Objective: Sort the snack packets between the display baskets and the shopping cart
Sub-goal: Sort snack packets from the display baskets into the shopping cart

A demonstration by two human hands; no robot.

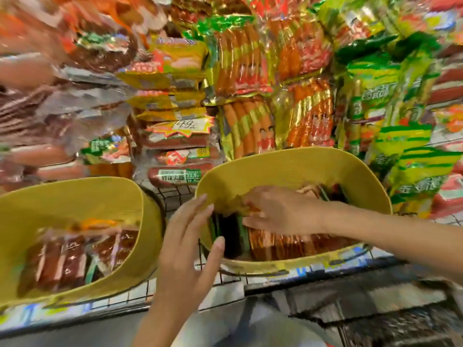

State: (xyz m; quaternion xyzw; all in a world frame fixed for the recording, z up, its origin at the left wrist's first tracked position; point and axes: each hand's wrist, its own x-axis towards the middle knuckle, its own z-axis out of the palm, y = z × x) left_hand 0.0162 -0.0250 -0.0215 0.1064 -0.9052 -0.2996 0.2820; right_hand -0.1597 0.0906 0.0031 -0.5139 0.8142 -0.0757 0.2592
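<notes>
Packets fill the yellow basket; your right hand grips one packet, your left hand is open nearby.

My right hand reaches into the right basket, fingertips buried among packets; I cannot tell whether they grip one. My left hand covers part of that basket's near rim. The left basket runs off the frame's left edge. Hanging packs at top left smear into blur, labels unreadable.
</notes>
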